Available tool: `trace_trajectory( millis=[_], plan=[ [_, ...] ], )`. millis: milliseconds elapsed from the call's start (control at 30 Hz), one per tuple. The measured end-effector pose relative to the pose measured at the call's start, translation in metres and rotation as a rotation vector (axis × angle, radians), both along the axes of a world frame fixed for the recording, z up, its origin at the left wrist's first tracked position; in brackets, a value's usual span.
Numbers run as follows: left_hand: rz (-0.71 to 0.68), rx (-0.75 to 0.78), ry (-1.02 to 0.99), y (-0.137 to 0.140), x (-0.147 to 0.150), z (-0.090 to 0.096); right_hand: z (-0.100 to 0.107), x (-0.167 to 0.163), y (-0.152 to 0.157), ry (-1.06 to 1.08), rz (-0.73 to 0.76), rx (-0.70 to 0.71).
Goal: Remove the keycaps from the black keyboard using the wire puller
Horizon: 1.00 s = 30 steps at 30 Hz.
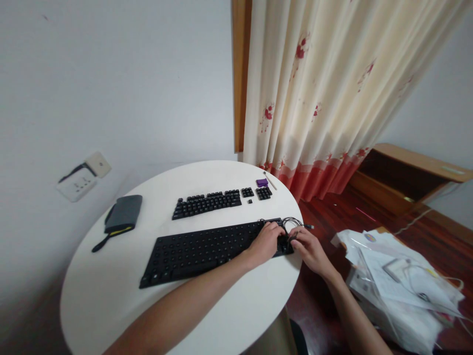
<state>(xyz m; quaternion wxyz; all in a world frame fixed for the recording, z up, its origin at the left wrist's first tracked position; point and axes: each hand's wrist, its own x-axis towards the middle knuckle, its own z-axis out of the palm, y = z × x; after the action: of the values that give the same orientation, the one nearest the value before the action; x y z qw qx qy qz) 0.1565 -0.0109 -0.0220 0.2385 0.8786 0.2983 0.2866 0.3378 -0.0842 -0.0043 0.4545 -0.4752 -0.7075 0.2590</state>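
Note:
A black keyboard (207, 249) with its keycaps off lies across the white round table, its key stems exposed. Over its right end, my left hand (266, 241) has its fingers bent and closed at a looped black USB cable (292, 220). Facing it, my right hand (308, 249) pinches the same cable at the table's right edge. The part between my fingertips is small and partly hidden. The cable's plug (311, 227) sticks out past the right side. Behind the keyboard, the loose black keycaps (207, 203) are laid out in keyboard order, with a single keycap (250, 201) apart.
A folded purple cloth (262, 183) and a thin brush (270, 181) lie at the back right of the table (162, 320). To the left rests a grey zip pouch (123, 213) with a strap. Papers and plastic bags (399, 281) are piled beyond the right edge.

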Motion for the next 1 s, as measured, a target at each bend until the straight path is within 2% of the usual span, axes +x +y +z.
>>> trace_trajectory(
  millis=[133, 233, 367, 533, 1000],
  plan=[
    [-0.022, -0.005, 0.021, -0.003, -0.002, 0.009, -0.01, -0.001, 0.001, -0.027, -0.035, 0.03],
    [-0.043, 0.003, 0.114, -0.007, -0.001, 0.018, -0.02, -0.003, 0.004, -0.055, -0.122, 0.035],
    [0.013, 0.021, 0.229, -0.012, 0.004, 0.025, -0.03, -0.009, 0.006, -0.076, -0.234, 0.048],
    [0.061, 0.065, 0.279, -0.017, 0.007, 0.025, -0.037, -0.016, 0.009, -0.086, -0.333, 0.102],
    [0.069, 0.117, 0.302, -0.017, 0.011, 0.023, -0.038, -0.022, 0.012, -0.023, -0.382, 0.061]
  ],
)
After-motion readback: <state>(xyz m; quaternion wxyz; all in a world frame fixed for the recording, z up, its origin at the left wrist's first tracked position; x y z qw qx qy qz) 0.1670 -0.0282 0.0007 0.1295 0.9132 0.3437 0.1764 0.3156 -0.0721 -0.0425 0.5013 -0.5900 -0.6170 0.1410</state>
